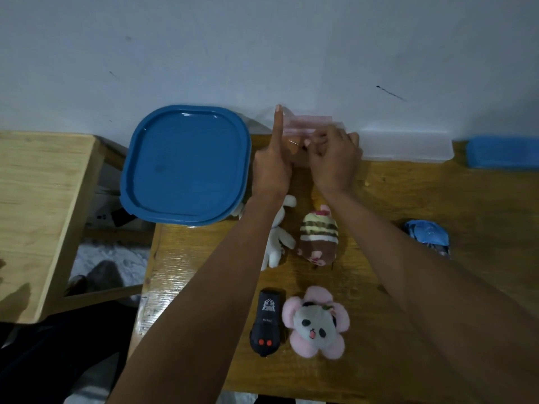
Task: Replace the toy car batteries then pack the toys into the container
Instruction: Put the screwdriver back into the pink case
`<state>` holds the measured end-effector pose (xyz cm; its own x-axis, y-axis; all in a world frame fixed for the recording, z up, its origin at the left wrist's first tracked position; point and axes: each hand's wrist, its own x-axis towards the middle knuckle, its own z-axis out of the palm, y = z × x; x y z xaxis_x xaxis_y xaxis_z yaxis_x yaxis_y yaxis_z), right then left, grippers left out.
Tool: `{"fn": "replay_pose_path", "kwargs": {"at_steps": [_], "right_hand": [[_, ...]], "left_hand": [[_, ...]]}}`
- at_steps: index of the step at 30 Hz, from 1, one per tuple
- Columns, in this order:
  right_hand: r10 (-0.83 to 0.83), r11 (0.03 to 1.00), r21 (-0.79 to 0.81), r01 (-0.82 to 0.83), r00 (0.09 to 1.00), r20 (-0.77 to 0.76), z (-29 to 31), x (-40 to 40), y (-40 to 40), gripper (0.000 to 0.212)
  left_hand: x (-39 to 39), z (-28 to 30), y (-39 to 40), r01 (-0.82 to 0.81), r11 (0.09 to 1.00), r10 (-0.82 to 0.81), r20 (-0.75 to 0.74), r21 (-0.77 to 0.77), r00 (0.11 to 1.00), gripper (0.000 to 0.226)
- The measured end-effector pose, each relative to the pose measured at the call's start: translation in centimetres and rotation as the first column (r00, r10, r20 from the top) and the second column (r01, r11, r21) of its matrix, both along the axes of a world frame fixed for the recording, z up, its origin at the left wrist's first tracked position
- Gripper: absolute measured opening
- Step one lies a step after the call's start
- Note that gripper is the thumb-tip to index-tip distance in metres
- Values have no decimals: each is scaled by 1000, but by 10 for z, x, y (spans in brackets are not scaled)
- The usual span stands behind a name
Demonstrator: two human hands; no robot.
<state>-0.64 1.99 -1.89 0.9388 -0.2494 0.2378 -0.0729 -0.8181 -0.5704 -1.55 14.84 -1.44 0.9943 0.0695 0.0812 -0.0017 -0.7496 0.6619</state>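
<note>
wooden table (408,287) against pale wall (262,48) | both grips pinch clear bag (306,123)

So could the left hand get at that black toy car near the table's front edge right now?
Probably yes. The black toy car lies in the open with nothing on top of it, beside the left forearm. But the left hand is busy on the clear bag and would need to let go first.

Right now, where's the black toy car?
The black toy car lies near the table's front edge, between the person's forearms, right beside the pink panda plush on that plush's left.
</note>
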Motion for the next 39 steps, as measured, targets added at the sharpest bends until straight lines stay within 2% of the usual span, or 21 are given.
{"fn": "replay_pose_path", "kwargs": {"at_steps": [3, 6, 9, 12, 14, 16, 19, 21, 26, 32, 36, 39], "right_hand": [[-9, 995, 98, -3, 993, 119, 8, -1, -9, 33], [37, 999, 31, -43, 986, 160, 13, 3, -15, 28], [65, 998, -5, -65, 990, 129, 11, 4, -19, 21], [119, 991, 45, -124, 987, 108, 4, -5, -22, 18], [177, 979, 100, -179, 984, 32, -3, -15, -24, 16], [202, 974, 113, -195, 978, -52, -9, -25, -25, 13], [188, 974, 144, -178, 980, -62, -8, -29, -23, 11], [152, 971, 198, -133, 984, -87, -2, -25, -21, 10], [133, 962, 261, -85, 976, -174, 6, -11, -18, 33], [133, 985, 136, -108, 973, -190, 9, -8, -13, 28], [117, 993, 17, -116, 959, -257, 18, -5, -11, 17], [80, 996, -7, -87, 941, -328, 34, -3, -6, 23]], "left_hand": [[-1, 2, 0, 7, 1000, -7, -18, -15, 1000, 82], [-1, 1, 0, 5, 1000, -5, -4, -14, 1000, 83], [0, 1, 0, -23, 1000, 23, -27, -17, 999, 84], [0, 3, 0, -24, 1000, 24, -44, -1, 999, 82], [1, 3, -1, -30, 999, 31, -83, 21, 996, 79], [3, 2, -2, -35, 998, 40, -117, 42, 992, 69], [5, 2, -2, -2, 998, 10, -119, 67, 993, 45], [4, 4, -2, -3, 999, 8, -142, 36, 990, 43], [2, 7, -2, -27, 999, 29, -140, 16, 990, 38], [3, 6, -6, -66, 997, 60, -143, -36, 988, 33], [3, 13, -10, -75, 997, 76, -200, 14, 977, 33], [3, 27, -17, -18, 997, 40, -280, 81, 959, 33]]}}
